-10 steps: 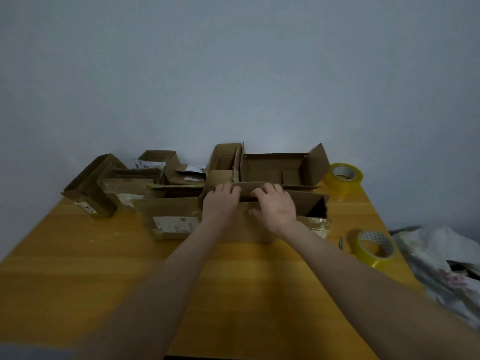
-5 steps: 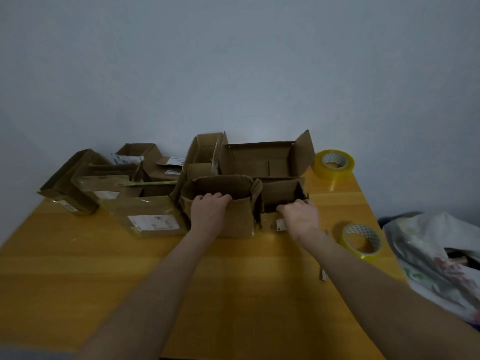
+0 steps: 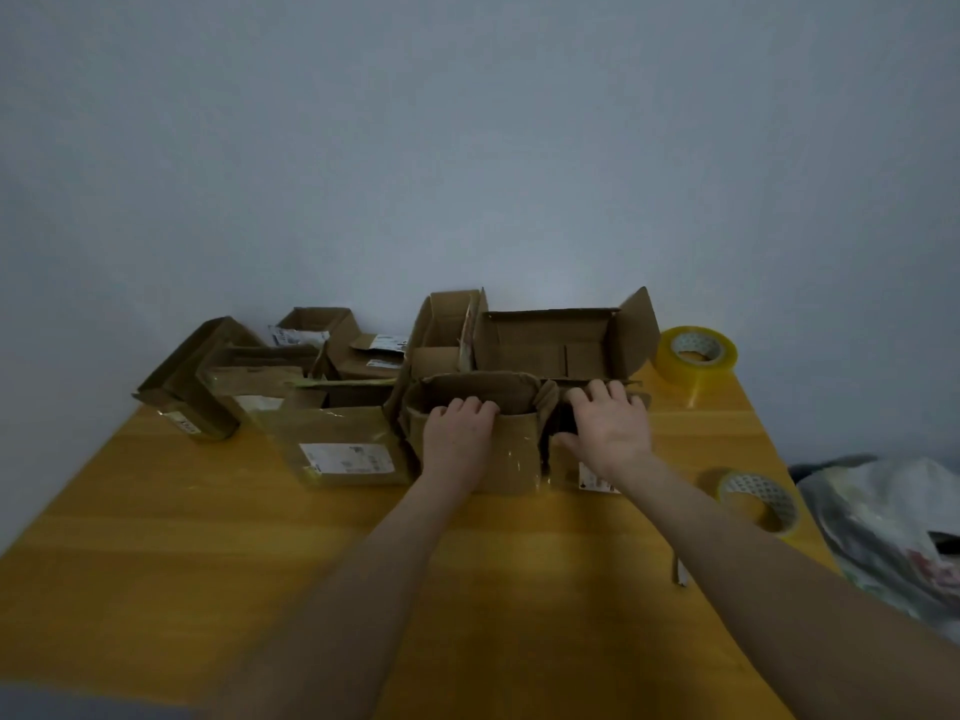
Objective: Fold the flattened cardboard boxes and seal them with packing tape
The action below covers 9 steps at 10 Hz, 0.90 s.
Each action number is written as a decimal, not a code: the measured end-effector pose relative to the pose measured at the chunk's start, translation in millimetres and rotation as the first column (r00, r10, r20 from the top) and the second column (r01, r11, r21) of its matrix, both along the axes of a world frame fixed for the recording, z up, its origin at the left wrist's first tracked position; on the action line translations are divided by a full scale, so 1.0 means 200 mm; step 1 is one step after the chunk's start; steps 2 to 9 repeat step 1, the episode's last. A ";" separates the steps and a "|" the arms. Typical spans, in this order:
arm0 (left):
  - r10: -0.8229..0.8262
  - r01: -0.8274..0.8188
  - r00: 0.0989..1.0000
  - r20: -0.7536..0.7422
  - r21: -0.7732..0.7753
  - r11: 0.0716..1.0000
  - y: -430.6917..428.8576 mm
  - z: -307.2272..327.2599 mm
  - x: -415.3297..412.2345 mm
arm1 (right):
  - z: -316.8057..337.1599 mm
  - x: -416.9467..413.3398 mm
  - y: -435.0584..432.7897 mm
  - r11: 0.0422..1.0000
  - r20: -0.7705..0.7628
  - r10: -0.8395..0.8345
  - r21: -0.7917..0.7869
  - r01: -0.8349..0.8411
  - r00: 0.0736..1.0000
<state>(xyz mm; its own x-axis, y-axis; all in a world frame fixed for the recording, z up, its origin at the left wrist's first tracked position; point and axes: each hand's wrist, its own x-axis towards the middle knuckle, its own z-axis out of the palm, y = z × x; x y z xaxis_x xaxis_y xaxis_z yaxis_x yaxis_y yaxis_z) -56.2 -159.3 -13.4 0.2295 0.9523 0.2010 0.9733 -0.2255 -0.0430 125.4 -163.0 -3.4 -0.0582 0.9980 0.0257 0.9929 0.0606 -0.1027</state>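
A small brown cardboard box (image 3: 514, 459) stands open-topped at the middle of the yellow table (image 3: 208, 537). My left hand (image 3: 457, 433) grips its near wall, fingers curled over the top edge. My right hand (image 3: 605, 428) lies palm down on the cardboard just to the right, fingers spread over its top; a white label (image 3: 592, 478) shows below the wrist. Whether that right part belongs to the same box I cannot tell. Two rolls of yellowish packing tape lie to the right, one far (image 3: 696, 356) and one near (image 3: 758, 498).
Behind stands a large open box (image 3: 550, 345) with raised flaps. A labelled box (image 3: 343, 449) and several more boxes (image 3: 197, 387) crowd the left back. A small thin tool (image 3: 679, 571) lies near the right edge. Crumpled bags (image 3: 883, 522) sit beyond that edge.
The flat cardboard under both hands has opened into an upright box shape. My hands moved apart, the left onto the near wall, the right onto the right part.
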 end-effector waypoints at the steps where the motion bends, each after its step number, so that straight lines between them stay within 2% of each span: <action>1: -0.007 0.006 0.999 0.043 0.026 1.000 0.02 0.03 -0.03 | 0.06 -0.10 0.00 0.999 0.013 0.020 0.051 -0.020 1.000; 9: -0.007 0.006 0.999 0.043 0.026 1.000 0.02 0.03 -0.03 | 0.06 -0.10 0.00 0.999 0.013 0.020 0.051 -0.020 1.000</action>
